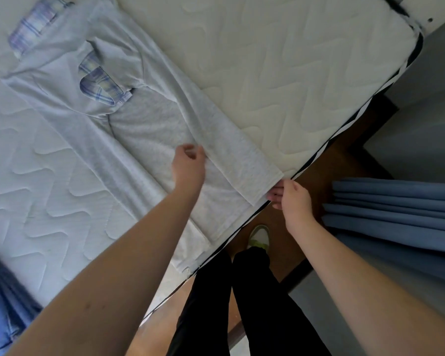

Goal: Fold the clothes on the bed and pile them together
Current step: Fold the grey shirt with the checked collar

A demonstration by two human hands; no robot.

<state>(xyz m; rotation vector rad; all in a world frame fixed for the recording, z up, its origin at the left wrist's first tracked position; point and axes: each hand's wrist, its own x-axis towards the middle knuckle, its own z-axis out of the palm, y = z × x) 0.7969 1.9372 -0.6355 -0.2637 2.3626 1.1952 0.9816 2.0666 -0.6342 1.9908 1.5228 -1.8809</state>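
Two hands on one grey sweatshirt (149,124), spread on the quilted mattress (293,73) at its near edge.
My left hand (189,165) pinches the folded-over side panel; my right hand (290,199) grips the hem corner at the mattress edge, fingers curled.

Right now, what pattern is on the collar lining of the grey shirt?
A blue and white plaid check on the collar lining, seen in the head view.

A pale grey shirt (149,124) with a plaid-lined collar lies flat on the white quilted bed (293,73), one long side folded inward, its hem at the mattress edge. Blue clothing (0,304) lies nearby.
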